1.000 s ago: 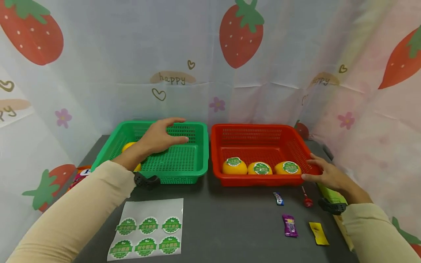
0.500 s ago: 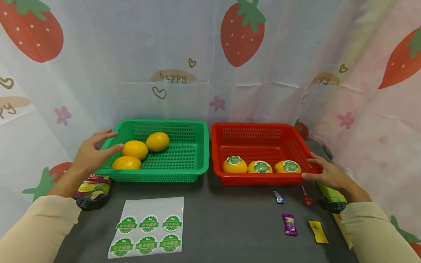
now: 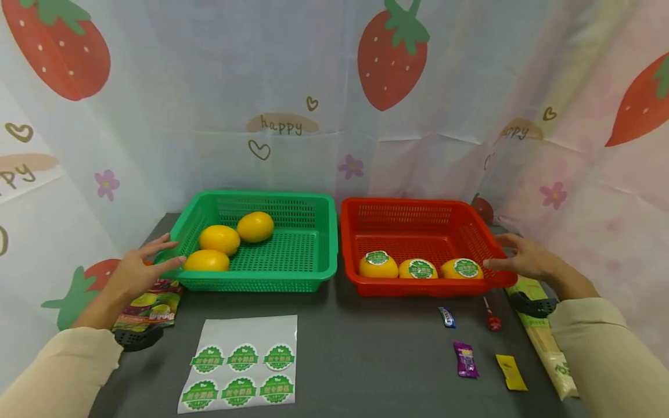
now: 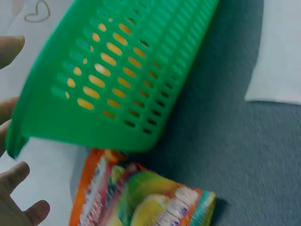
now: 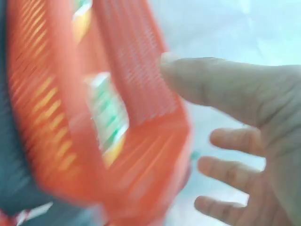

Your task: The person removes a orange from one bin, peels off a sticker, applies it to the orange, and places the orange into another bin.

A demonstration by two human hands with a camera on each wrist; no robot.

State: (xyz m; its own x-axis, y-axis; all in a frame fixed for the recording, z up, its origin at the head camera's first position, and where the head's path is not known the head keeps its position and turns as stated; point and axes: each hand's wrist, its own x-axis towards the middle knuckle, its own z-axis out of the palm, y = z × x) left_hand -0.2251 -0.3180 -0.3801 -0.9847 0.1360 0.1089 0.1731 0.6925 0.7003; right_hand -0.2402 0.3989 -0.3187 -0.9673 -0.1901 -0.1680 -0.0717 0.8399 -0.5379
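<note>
In the head view my left hand (image 3: 137, 274) is at the left end of a green basket (image 3: 326, 273), fingers spread and fingertips close to its rim. Three plain yellow-orange fruits lie in it, one of them a yellow-orange fruit (image 3: 255, 226) towards the back. My right hand (image 3: 535, 262) is by the right end of a red basket (image 3: 449, 287). In the blurred right wrist view its thumb (image 5: 211, 82) overlaps the basket's rim, and the other fingers stand apart outside it. Along the red basket's front lie three similar fruits, including a stickered fruit (image 3: 378, 266), each with a green-and-white label.
A sheet of round green stickers (image 3: 245, 334) lies in front of the green basket. Nearer the right are a small blue-white candy (image 3: 446, 317), a red lollipop (image 3: 493, 321), a purple candy (image 3: 466, 359) and a yellow packet (image 3: 511, 372). Colourful fruit-print bag (image 3: 151, 307) at left; long green-and-cream package (image 3: 543, 339) at right.
My left hand has moved from over the green basket out to its left end, uncovering the three fruits inside. My right hand has risen slightly at the red basket's right end.
</note>
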